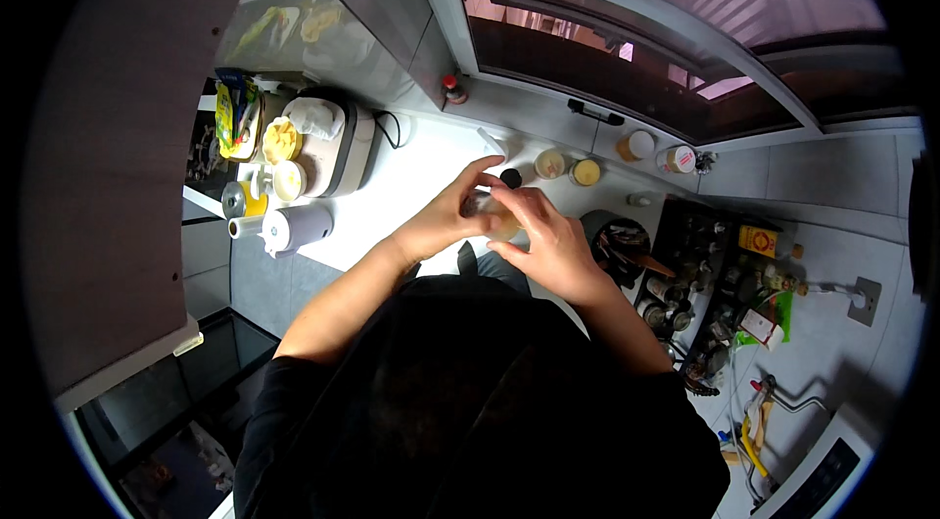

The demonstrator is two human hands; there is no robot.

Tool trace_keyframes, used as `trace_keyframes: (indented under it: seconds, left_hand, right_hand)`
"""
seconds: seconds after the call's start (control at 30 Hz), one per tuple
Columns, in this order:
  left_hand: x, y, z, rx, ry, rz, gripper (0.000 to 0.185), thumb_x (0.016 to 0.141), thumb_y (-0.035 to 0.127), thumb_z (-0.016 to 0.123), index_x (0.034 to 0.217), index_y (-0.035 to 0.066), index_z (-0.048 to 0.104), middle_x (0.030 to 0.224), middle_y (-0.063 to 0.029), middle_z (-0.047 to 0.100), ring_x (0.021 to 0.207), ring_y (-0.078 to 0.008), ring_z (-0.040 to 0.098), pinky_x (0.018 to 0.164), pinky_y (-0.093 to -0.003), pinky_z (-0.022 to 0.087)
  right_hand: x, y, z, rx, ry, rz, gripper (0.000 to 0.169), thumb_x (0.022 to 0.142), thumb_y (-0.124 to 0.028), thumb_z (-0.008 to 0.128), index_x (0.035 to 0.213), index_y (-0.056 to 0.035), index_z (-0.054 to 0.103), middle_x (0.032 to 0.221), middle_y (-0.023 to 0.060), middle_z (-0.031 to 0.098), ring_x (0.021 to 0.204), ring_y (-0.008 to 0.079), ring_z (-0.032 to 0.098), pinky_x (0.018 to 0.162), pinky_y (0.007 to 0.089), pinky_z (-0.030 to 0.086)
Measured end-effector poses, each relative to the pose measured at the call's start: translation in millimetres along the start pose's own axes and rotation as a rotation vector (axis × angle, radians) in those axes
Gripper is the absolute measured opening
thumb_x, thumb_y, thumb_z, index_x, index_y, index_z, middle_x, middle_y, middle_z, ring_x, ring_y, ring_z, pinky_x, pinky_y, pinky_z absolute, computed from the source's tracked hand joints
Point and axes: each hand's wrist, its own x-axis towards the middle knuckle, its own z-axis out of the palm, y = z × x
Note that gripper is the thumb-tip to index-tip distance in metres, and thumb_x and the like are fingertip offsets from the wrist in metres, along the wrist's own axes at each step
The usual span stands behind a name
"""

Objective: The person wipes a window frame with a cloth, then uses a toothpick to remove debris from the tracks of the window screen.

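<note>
Both hands meet over the white countertop, close to the body, around a small clear jar with pale yellowish contents. My left hand holds it from the left, thumb along its near side. From the right, my right hand curls its fingers over the jar's far side, with the thumb below. The fingers cover much of the jar, so its rim is hard to make out. Just beyond the fingertips is a round black lid or bottle cap. Two round tubs, one whitish and one yellow, stand behind it.
A rice cooker-like appliance, a yellow scalloped bowl and a lilac-white small appliance stand left. Right are a dark utensil holder and a black rack of seasoning jars. More jars line the window ledge.
</note>
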Motion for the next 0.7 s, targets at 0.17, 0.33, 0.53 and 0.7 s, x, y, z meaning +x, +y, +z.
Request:
trace_keyframes:
  seconds: [0.17,0.33,0.53,0.7]
  left_hand:
    - [1.3,-35.8,-9.0,-0.053,-0.017,-0.063,0.095,0.077,0.039,0.078,0.152,0.014,0.024,0.135,-0.0154,0.042,0.129,-0.028,0.041,0.106,-0.0421,0.038]
    - [14.3,-56.0,-52.5,0.648,0.38,0.067,0.078,0.087,0.035,0.071,0.148,0.008,0.031,0.149,-0.0172,0.035,0.139,-0.0328,0.032,0.112,-0.0428,0.031]
    - [50.2,51.8,-115.0,1.634,0.884,0.626,0.059,0.09,0.027,0.065,0.143,0.016,0.044,0.153,-0.015,0.03,0.144,-0.0382,0.023,0.112,-0.0602,0.019]
    - [81.7,89.3,-170.5,1.963,0.982,0.681,0.06,0.09,0.033,0.063,0.146,0.027,0.04,0.156,-0.0108,0.027,0.144,-0.0361,0.022,0.108,-0.0675,0.018]
  right_hand:
    - [-5.8,19.5,32.3,-0.002,-0.117,0.096,0.059,0.079,-0.019,0.073,0.131,-0.0161,0.045,0.109,0.0133,0.06,0.08,0.0354,0.068,0.065,0.0427,0.057]
    - [-5.6,68.4,66.0,-0.109,-0.261,0.307,0.054,0.081,-0.026,0.072,0.125,-0.0135,0.043,0.102,0.0174,0.064,0.087,0.0381,0.067,0.072,0.046,0.055]
    - [-10.5,160.3,161.8,-0.188,-0.442,0.33,0.055,0.084,-0.024,0.069,0.132,-0.0148,0.043,0.096,0.018,0.063,0.082,0.0391,0.065,0.071,0.0481,0.053]
    - [13.7,225.8,259.5,-0.229,-0.416,0.331,0.052,0.085,-0.016,0.066,0.132,-0.015,0.042,0.098,0.018,0.064,0.082,0.0367,0.067,0.068,0.0465,0.055]
